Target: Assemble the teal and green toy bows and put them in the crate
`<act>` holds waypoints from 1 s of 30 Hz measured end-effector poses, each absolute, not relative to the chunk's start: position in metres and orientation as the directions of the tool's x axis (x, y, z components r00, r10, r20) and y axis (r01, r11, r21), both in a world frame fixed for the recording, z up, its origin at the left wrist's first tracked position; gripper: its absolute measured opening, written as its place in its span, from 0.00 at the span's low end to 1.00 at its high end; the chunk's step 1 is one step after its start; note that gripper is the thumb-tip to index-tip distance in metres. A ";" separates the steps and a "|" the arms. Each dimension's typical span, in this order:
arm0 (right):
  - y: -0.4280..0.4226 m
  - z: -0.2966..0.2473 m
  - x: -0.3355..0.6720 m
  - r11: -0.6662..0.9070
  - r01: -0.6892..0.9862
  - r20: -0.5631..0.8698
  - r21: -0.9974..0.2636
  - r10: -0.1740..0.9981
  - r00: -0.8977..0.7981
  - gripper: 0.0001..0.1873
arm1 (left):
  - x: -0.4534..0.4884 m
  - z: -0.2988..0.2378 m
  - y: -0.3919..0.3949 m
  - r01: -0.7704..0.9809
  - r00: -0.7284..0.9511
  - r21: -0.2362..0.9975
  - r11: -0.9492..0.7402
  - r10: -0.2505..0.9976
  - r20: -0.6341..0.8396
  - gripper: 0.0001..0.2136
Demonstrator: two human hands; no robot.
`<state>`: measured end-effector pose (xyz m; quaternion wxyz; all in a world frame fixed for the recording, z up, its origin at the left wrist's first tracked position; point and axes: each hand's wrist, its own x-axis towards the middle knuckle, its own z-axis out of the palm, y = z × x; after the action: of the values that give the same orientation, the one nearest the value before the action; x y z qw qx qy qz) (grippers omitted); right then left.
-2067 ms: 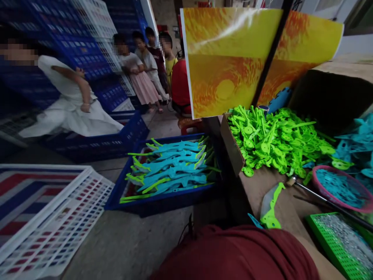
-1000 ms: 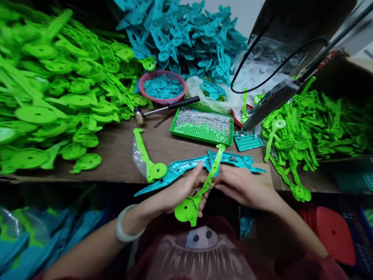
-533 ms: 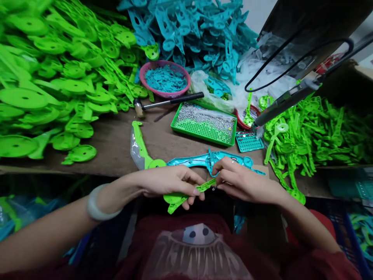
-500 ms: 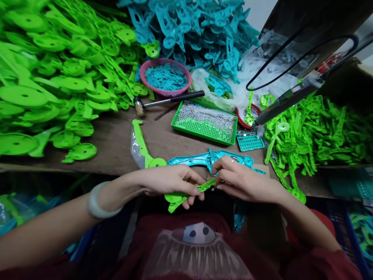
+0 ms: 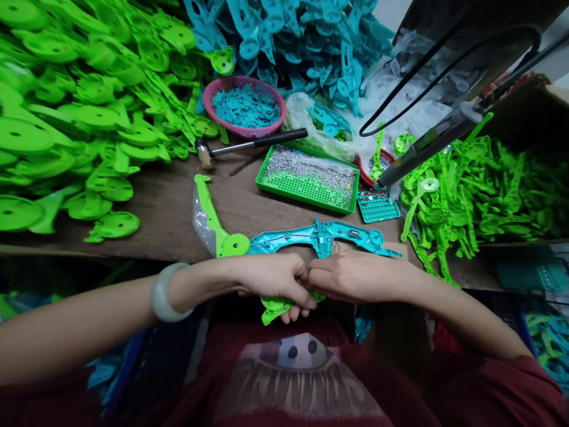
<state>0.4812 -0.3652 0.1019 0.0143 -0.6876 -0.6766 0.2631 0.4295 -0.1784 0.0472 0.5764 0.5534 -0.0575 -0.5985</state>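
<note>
My left hand (image 5: pixel 284 284) is closed around a green plastic part (image 5: pixel 274 308), held just off the table's front edge. Against it, my right hand (image 5: pixel 347 276) has its fingers curled at the far end of that part; whatever they pinch is hidden. Beyond both hands lies a long blue plastic frame (image 5: pixel 288 237) with thin wires and a small metal piece in it. Its left end meets a green disc-ended arm (image 5: pixel 233 244) that has a clear plastic piece (image 5: pixel 202 219) along its side.
Green parts are heaped at left (image 5: pixel 80 118) and right (image 5: pixel 480 196), blue parts (image 5: pixel 302 35) at the back. A hammer (image 5: pixel 253 144), pink basket (image 5: pixel 281 118), green tray (image 5: pixel 306 201) of small metal pieces and blue tray (image 5: pixel 380 210) stand mid-table. A grey tool (image 5: pixel 427 145) slants in from the right.
My right hand has moved slightly left and down, its fingers now against my left hand and covering the end of the green part. The whole view has shifted a little.
</note>
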 end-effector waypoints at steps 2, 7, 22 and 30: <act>-0.365 0.104 0.482 -0.091 0.902 -0.341 -0.422 0.938 -0.065 0.11 | 0.429 0.051 -0.180 0.634 0.287 0.701 -0.328 -0.741 -0.607 0.08; -0.365 0.108 0.481 -0.082 0.894 -0.347 -0.440 0.934 -0.085 0.10 | 0.428 0.052 -0.181 0.636 0.263 0.685 -0.357 -0.734 -0.626 0.09; -0.368 0.105 0.480 -0.133 0.819 -0.349 -0.558 0.933 -0.086 0.10 | 0.422 0.047 -0.188 0.552 0.358 0.757 -0.350 -0.720 -0.594 0.08; -0.368 0.106 0.476 -0.131 0.828 -0.363 -0.546 0.927 -0.093 0.08 | 0.417 0.046 -0.186 0.544 0.388 0.768 -0.337 -0.711 -0.586 0.09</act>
<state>0.4759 -0.3679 0.1060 0.0724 -0.6694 -0.6553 0.3423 0.4167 -0.1861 0.0464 0.5718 0.6058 -0.0689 -0.5490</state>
